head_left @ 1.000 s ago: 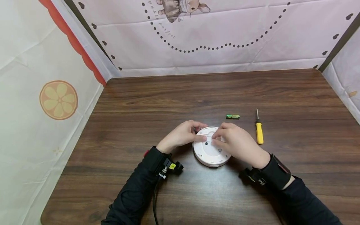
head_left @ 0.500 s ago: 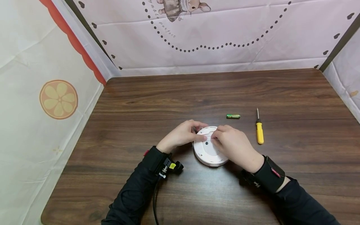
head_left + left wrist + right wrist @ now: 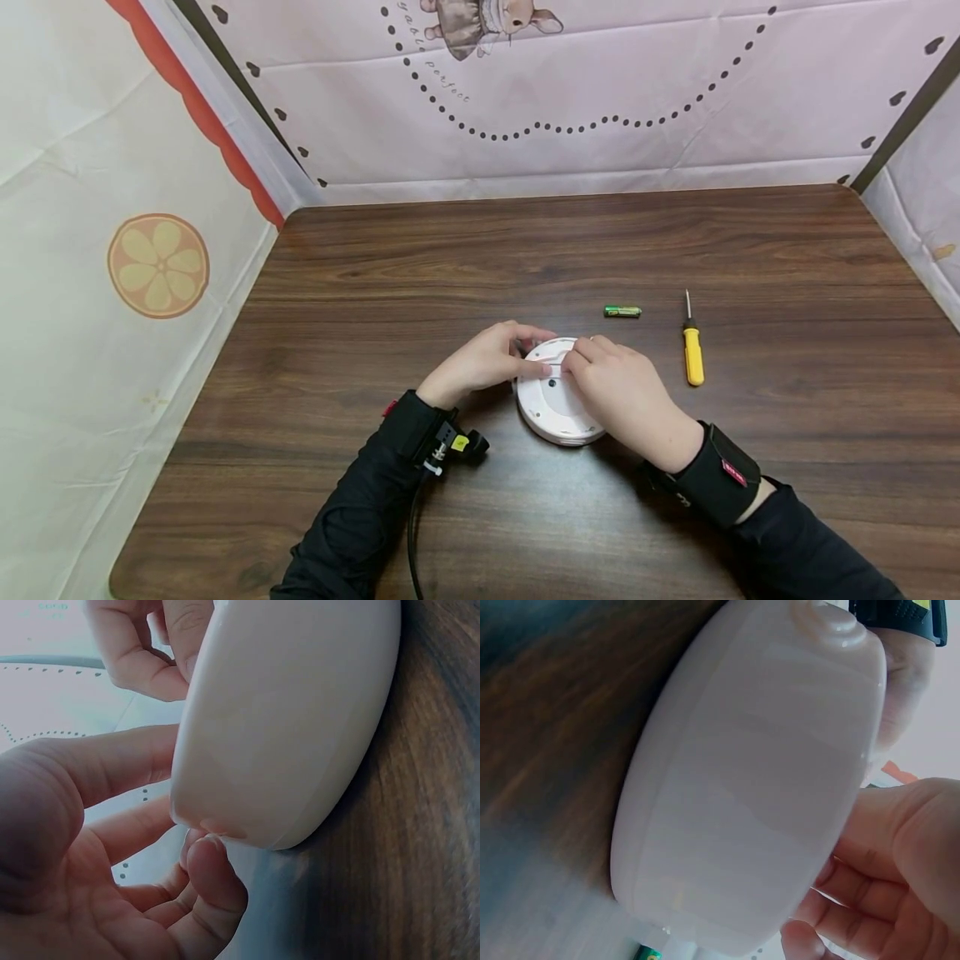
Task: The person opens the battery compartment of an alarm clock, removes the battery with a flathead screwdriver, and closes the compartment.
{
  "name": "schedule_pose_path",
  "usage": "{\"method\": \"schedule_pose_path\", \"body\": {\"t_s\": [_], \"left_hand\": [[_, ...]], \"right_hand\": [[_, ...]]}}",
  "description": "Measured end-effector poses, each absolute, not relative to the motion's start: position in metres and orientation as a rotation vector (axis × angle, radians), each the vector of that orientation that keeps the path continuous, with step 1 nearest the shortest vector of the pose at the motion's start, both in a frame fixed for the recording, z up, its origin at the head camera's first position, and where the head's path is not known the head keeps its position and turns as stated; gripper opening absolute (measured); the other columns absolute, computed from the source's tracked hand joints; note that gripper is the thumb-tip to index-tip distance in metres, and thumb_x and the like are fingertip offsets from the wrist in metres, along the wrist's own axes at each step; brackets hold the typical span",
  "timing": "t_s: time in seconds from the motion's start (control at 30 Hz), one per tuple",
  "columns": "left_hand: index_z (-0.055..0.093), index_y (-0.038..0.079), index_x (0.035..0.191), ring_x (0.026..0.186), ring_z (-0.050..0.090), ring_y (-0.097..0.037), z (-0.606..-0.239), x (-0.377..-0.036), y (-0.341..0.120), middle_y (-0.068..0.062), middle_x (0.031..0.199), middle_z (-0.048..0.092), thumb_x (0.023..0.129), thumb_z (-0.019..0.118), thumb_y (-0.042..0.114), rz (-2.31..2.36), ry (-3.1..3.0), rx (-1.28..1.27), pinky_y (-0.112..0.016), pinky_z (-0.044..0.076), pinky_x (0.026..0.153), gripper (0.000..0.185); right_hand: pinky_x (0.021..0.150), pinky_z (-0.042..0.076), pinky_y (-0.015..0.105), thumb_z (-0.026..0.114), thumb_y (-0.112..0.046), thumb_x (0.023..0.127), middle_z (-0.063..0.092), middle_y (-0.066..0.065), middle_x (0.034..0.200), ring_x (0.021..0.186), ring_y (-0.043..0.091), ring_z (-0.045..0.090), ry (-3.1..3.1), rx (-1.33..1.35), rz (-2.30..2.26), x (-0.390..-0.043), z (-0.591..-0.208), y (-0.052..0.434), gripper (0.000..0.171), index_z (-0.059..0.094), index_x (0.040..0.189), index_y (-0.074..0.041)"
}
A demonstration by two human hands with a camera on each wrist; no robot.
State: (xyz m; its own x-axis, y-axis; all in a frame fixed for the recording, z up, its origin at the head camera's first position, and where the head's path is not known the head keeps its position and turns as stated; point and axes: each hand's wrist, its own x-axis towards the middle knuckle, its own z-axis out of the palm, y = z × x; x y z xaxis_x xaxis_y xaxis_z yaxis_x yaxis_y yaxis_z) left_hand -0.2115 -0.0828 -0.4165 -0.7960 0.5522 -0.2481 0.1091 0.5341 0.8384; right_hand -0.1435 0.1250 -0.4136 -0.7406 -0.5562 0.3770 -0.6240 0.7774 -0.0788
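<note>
A round white plastic device (image 3: 549, 410) lies on the table, its upper face showing a seam, a dark round spot and small holes. My left hand (image 3: 483, 360) holds it at the far left, thumb on the upper face and fingers along the rim. In the left wrist view the left fingers (image 3: 124, 761) touch the edge of its pale side. My right hand (image 3: 621, 390) is over the right part of the face, fingers curled down against it near the seam. Whether its fingertips pinch anything is hidden in the head view. The right wrist view shows mostly the device's smooth side (image 3: 742, 787).
Behind the device lies a green battery (image 3: 622, 311). A yellow-handled screwdriver (image 3: 693, 354) lies to the right, tip pointing away. Patterned cloth (image 3: 570, 83) walls the back and sides of the wooden table (image 3: 465, 258). A black cable (image 3: 412, 533) hangs from the left wrist camera.
My right hand has rolled over and shifted slightly left, its fingers now more curled and covering more of the device's face. The left hand, device, battery and screwdriver stay put.
</note>
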Motion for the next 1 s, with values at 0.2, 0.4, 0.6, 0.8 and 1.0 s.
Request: {"method": "schedule_pose_path", "body": {"t_s": [0.2,0.4,0.6,0.8,1.0], "left_hand": [[0.066,0.012,0.134,0.057,0.044,-0.011,-0.4156,-0.21,-0.0798,-0.005,0.101,0.057,0.089,0.077,0.02,1.161,2.334,0.53,-0.024,0.037,0.056,0.047],[0.067,0.013,0.132,0.057,0.043,-0.011,-0.416,-0.2105,-0.0784,-0.005,0.1,0.058,0.087,0.078,0.02,1.155,2.349,0.514,-0.024,0.036,0.056,0.047],[0.068,0.013,0.131,0.056,0.042,-0.01,-0.416,-0.2105,-0.078,-0.004,0.099,0.057,0.088,0.078,0.021,1.154,2.361,0.511,-0.024,0.036,0.056,0.045],[0.068,0.013,0.131,0.057,0.043,-0.01,-0.4146,-0.2094,-0.0776,-0.005,0.101,0.057,0.088,0.078,0.022,1.148,2.367,0.499,-0.024,0.036,0.056,0.045],[0.068,0.014,0.132,0.058,0.043,-0.012,-0.4135,-0.2083,-0.0776,-0.005,0.102,0.057,0.088,0.078,0.022,1.141,2.362,0.484,-0.025,0.036,0.056,0.045]], "right_hand": [[0.065,0.055,0.034,0.08,-0.008,0.086,0.065,0.006,0.087,0.083,0.021,0.063,-2.664,0.888,0.308,-0.1423,-0.4116,0.1252,0.009,0.072,0.09,-0.004],[0.063,0.055,0.036,0.079,-0.007,0.086,0.066,0.007,0.09,0.086,0.022,0.064,-2.693,0.878,0.327,-0.1418,-0.4111,0.1252,0.008,0.072,0.091,-0.005],[0.063,0.056,0.037,0.079,-0.005,0.086,0.066,0.007,0.091,0.086,0.023,0.065,-2.692,0.874,0.336,-0.1421,-0.4113,0.1254,0.009,0.072,0.092,-0.005],[0.064,0.056,0.037,0.079,-0.005,0.086,0.065,0.007,0.089,0.086,0.023,0.065,-2.696,0.864,0.351,-0.1416,-0.4107,0.1255,0.009,0.072,0.091,-0.004],[0.062,0.055,0.038,0.079,-0.008,0.087,0.065,0.006,0.087,0.084,0.023,0.065,-2.739,0.818,0.431,-0.1409,-0.4095,0.1251,0.007,0.074,0.09,-0.004]]}}
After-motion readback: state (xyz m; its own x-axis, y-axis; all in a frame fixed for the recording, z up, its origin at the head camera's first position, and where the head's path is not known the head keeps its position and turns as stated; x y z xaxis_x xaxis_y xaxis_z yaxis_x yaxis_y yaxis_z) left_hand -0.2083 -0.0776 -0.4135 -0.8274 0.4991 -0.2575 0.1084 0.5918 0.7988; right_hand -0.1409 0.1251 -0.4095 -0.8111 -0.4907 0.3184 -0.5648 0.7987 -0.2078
